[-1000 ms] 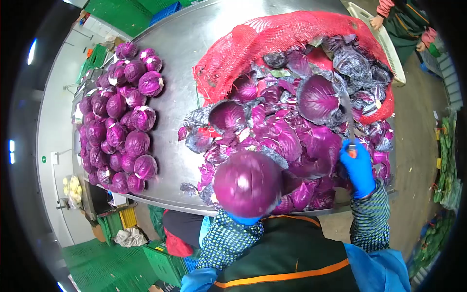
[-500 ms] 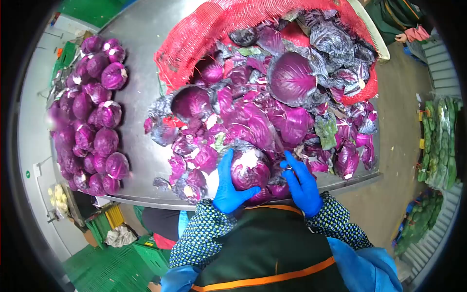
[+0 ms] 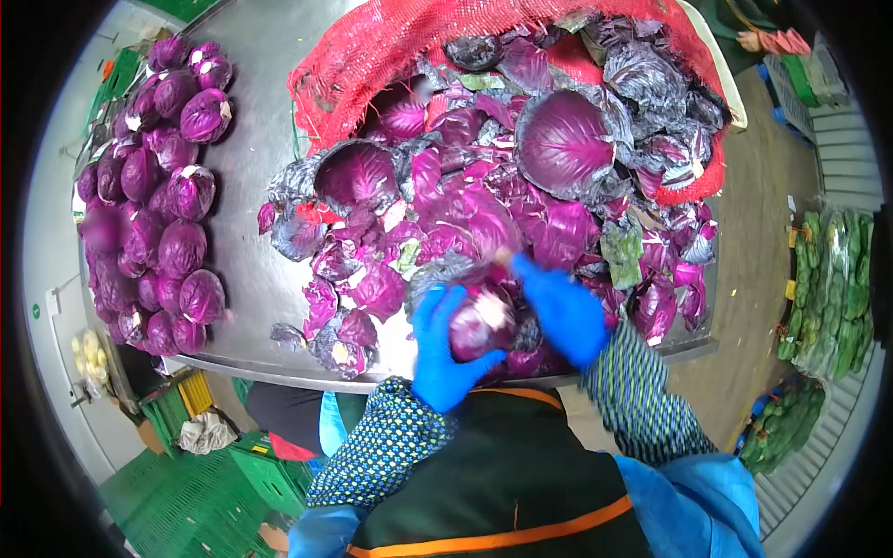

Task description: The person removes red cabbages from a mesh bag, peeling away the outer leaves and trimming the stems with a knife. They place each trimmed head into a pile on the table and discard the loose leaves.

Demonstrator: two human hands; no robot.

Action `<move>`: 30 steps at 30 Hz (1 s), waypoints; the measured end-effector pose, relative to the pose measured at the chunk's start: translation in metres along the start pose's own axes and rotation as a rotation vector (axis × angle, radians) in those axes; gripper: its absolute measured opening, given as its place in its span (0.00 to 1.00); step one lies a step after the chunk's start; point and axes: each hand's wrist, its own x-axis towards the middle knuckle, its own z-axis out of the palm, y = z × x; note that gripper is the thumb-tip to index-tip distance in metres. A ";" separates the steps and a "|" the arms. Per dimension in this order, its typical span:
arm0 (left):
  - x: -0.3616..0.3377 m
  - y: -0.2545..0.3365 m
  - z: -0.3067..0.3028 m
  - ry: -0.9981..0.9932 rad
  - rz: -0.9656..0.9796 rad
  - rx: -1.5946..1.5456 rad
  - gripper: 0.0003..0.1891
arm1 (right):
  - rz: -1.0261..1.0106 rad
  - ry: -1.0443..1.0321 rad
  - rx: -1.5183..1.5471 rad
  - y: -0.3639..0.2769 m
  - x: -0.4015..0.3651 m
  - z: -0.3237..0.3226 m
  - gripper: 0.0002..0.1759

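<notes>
A red cabbage [image 3: 481, 325] with a pale cut patch sits at the table's near edge, blurred by motion. My left hand [image 3: 445, 349], in a blue glove, grips its left side, thumb spread beneath it. On the other side, my right hand [image 3: 561, 312] is closed and smeared by motion, close above the cabbage's right side. A small light-brown tip shows at its fingers; what it belongs to I cannot make out. Loose purple cabbage leaves [image 3: 474, 223] are heaped just beyond both hands, some dark and wilted.
A red mesh sack [image 3: 372, 70] lies open around the leaf pile. Several whole red cabbages [image 3: 181, 246] are grouped along the left of the metal table [image 3: 256, 200]. Green crates [image 3: 270, 465] stand below left. Bagged green vegetables [image 3: 828, 288] stand at right, and another person's arm [image 3: 777, 42] shows top right.
My right hand has moved up and left, closer over the cabbage, and its fingers have turned. The left hand keeps its hold. The whole view has shifted slightly.
</notes>
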 end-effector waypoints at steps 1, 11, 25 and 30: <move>-0.009 0.002 0.003 -0.036 0.063 0.061 0.49 | -0.066 0.203 0.286 0.029 0.012 0.014 0.25; -0.011 0.012 -0.056 -0.219 0.017 -0.415 0.52 | 0.218 0.126 0.843 0.022 0.036 0.024 0.20; 0.001 0.082 -0.080 0.428 0.691 0.391 0.50 | -0.005 -0.009 0.879 -0.062 -0.019 -0.048 0.32; 0.003 0.095 -0.083 0.337 0.331 0.089 0.51 | -0.380 0.366 0.797 -0.037 -0.043 -0.046 0.29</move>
